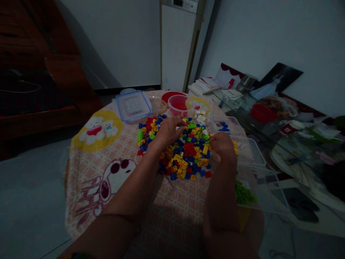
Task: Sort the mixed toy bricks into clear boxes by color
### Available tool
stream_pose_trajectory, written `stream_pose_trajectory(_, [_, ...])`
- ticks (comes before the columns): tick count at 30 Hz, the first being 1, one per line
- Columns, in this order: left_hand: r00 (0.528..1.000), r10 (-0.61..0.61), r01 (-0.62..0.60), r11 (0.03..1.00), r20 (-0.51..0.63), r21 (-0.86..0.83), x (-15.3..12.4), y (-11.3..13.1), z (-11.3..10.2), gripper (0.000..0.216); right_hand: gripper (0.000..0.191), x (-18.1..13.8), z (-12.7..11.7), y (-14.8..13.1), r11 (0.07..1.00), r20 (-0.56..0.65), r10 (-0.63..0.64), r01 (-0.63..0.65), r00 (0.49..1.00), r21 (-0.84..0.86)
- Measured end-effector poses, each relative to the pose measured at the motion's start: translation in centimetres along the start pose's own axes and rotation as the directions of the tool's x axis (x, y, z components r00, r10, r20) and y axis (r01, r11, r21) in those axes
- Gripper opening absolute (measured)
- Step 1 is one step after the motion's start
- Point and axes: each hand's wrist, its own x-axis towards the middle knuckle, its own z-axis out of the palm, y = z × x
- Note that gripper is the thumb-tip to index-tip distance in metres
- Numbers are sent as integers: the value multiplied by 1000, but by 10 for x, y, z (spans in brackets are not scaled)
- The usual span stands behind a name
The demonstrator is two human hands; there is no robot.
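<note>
At the centre of the frame, a loose pile of small red, yellow, blue and green plastic bricks lies on a round counter covered with pink patterned cloth. Left hand: positioned over the upper part of the pile, fingers bent, thumb apart from forefinger; whether this grip holds a brick cannot be told. Right hand: at the pile's right edge, fingers curled inward; the contents of this grip are hidden. Right of the pile stand a clear plastic box with blue bricks, a clear plastic box with yellow bricks and, lower right, a clear plastic box with green bricks. Step in hand, by judgement: picking bricks from the pile with both hands. The next move appears to call for a fingertip pinch on one brick, kept free of its neighbours.
</note>
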Motion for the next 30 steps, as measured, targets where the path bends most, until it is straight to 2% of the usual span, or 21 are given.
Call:
stream_pose_trajectory(3, [1000,-3,3,1000,5,-2,0,1,-1,22,29,-2,-1,-5,997,81,66,-62,995,-50])
stream_pose_trajectory(7, [1000,-13,13,1000,13,-7,-1,2,-1,21,33,-2,-2,-9,993,87,98,-92,991,-73])
stream_pose_trajectory(14, [999,-14,14,1000,32,-20,-1,2,-1,23,28,-1,-2,-2,999,-72,40,-43,997,-33])
stream_pose_trajectory(18, [1000,-18,18,1000,19,-14,-1,1,-1,24,30,-7,-9,2,987,-188,159,-149,969,62])
stream_pose_trajectory(21, [1000,-9,10,1000,20,-17,-1,0,-1,24,33,-12,-18,8,953,-292,298,-269,909,137])
stream_pose_trajectory(24, [999,-15,15,1000,30,-14,-1,-1,-2,24,34,-14,-23,13,928,-333,365,-310,869,208])
stream_pose_trajectory(27, [1000,-12,12,1000,24,-9,-1,-1,-2,24,31,-13,-22,13,943,-328,314,-253,891,217])
stream_pose_trajectory(30, [1000,0,0,1000,22,-9,-1,-2,-2,23,27,-9,-15,9,971,-250,191,-146,949,190])
